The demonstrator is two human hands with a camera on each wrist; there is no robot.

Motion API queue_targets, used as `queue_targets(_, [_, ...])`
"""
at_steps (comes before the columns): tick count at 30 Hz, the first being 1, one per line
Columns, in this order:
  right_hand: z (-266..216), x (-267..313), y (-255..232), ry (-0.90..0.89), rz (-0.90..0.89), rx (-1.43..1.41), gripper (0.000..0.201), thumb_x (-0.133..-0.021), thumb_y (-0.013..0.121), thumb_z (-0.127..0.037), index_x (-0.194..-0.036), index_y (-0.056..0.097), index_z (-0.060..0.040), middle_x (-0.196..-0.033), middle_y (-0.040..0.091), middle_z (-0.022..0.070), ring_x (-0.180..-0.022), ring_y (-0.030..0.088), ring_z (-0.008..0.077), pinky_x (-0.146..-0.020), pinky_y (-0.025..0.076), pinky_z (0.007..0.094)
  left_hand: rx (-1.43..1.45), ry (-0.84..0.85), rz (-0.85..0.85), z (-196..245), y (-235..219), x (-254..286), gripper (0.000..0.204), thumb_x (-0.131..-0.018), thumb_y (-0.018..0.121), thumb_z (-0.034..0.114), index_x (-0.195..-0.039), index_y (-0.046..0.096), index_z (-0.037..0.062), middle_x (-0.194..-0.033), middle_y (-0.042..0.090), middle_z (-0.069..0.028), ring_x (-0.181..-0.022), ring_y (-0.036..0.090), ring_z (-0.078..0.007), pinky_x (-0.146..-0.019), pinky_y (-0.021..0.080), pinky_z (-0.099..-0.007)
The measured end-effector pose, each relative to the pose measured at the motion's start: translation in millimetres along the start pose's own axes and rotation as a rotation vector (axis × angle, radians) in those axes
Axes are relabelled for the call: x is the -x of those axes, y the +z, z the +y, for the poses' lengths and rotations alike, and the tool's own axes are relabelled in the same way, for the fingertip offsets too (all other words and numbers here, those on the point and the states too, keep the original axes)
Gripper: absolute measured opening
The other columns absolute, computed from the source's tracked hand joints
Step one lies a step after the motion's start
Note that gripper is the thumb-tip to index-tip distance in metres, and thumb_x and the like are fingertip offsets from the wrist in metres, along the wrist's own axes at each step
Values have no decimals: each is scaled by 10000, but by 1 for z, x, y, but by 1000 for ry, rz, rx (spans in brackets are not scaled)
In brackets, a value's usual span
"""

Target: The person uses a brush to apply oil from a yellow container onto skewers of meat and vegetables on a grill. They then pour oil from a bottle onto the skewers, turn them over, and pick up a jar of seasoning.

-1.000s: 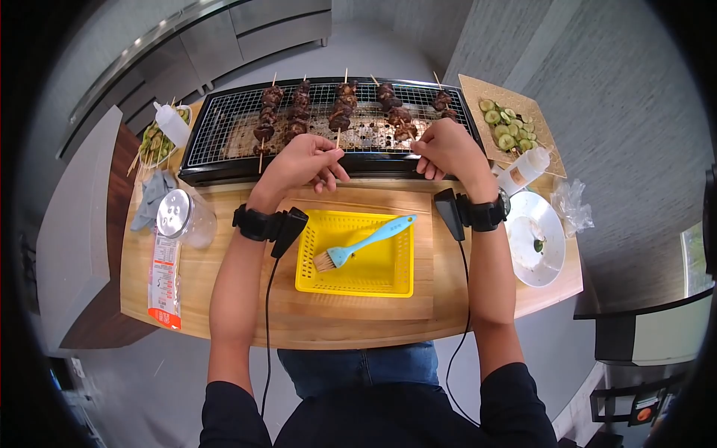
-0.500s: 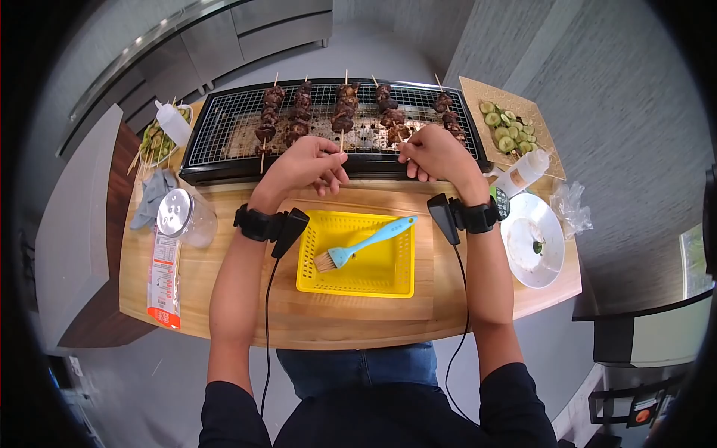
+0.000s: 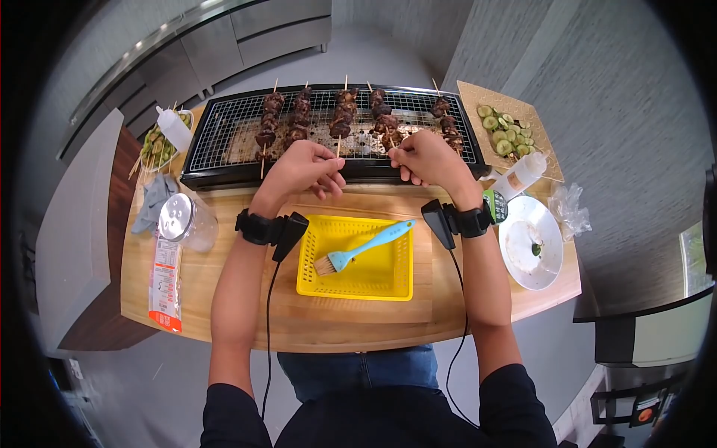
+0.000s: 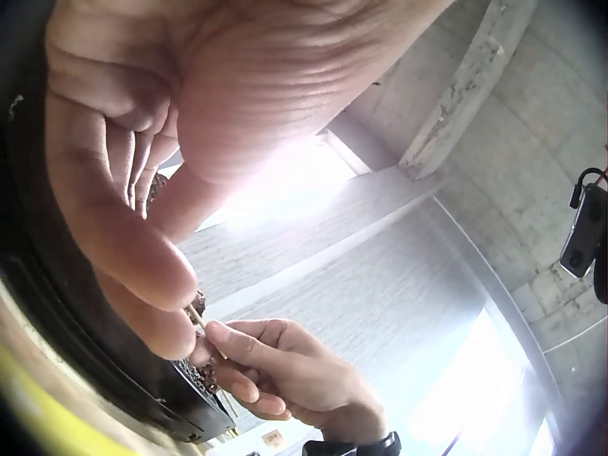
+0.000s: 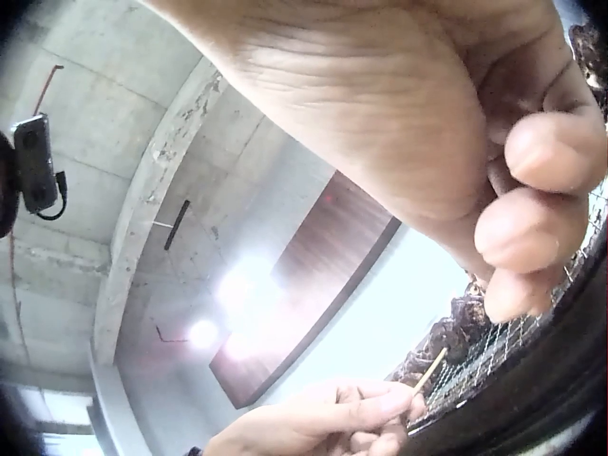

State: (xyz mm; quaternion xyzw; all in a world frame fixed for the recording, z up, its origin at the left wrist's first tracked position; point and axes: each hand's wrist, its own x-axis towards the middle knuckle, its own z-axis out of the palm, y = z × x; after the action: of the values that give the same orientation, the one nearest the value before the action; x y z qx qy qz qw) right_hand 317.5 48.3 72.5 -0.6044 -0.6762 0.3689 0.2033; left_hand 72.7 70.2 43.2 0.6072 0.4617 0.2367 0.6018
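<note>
Several skewers of browned meat lie across the wire rack of a black grill (image 3: 231, 138). With thumb and finger my left hand (image 3: 302, 175) pinches the bare stick end of the middle meat skewer (image 3: 344, 112), which also shows in the right wrist view as a thin stick (image 5: 432, 369). My right hand (image 3: 433, 163) pinches the near end of another meat skewer (image 3: 384, 119), just right of the middle one. Both hands are over the grill's front edge. In front of them, a blue basting brush (image 3: 366, 246) lies in a yellow basket (image 3: 355, 293).
Cucumber slices (image 3: 509, 134) lie on a board at the right, near a squeeze bottle (image 3: 523, 175) and a white plate (image 3: 515, 272). At the left stand a lidded jar (image 3: 187, 219), a second squeeze bottle (image 3: 173, 128) and a plate of green skewers (image 3: 155, 145).
My right hand has moved left, bringing the near end of its meat skewer closer to the middle one. My left hand stays nearly still on its stick.
</note>
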Motion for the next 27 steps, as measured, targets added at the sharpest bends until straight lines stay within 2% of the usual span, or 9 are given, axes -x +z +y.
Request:
queue_targets(4, [6,-3,1,-60,44,76,277,-952,580,-174,-812,673,46,-579,593,26,-445,512,91,-439,413,267,10,14,1,-1,-2,0,253,-938,628,172,-998,611,-73,-839,709,-157,-668,708,-162,-495,520,-213])
queue_targets(7, [8,-4,-2,-11,61,79,262,-938,582,-165,-831,679,54,-574,592,27,-446,517,95,-447,417,270,9,9,15,1,-2,1,258,-947,615,184,-1010,613,-65,-879,716,-162,-699,713,-163,-519,522,-207])
queue_targets(14, [10,2,-15,-25,86,136,241,-915,563,-141,-829,681,50,-580,618,53,-459,557,116,-465,445,279,181,65,-84,-5,-7,-2,249,-975,581,216,-1062,599,-17,-985,712,-148,-774,698,-135,-534,512,-190])
queue_targets(19, [7,13,-26,3,261,200,232,-906,562,-128,-825,667,63,-587,630,75,-456,570,137,-479,464,286,270,144,-164,-3,-5,-1,269,-992,553,247,-1069,603,-5,-1026,712,-140,-830,697,-126,-567,527,-195])
queue_targets(21, [12,13,-27,5,277,231,241,-906,559,-129,-804,665,63,-588,636,87,-461,585,155,-492,477,304,291,152,-215,-3,-4,-2,272,-998,542,247,-1091,588,-4,-1036,710,-145,-818,698,-124,-553,522,-184])
queue_targets(23, [15,12,-27,40,380,341,286,-873,537,-108,-633,618,26,-547,628,108,-531,645,255,-598,523,372,289,128,-220,-7,-5,-4,267,-1002,535,240,-1093,584,-6,-1043,708,-149,-806,701,-129,-544,522,-186])
queue_targets(27, [20,13,-28,25,384,410,278,-893,571,-144,-723,649,61,-565,637,102,-476,619,190,-525,498,339,259,57,-209,-9,-5,-5,262,-1004,525,228,-1083,577,-17,-1060,703,-168,-775,711,-151,-520,522,-199])
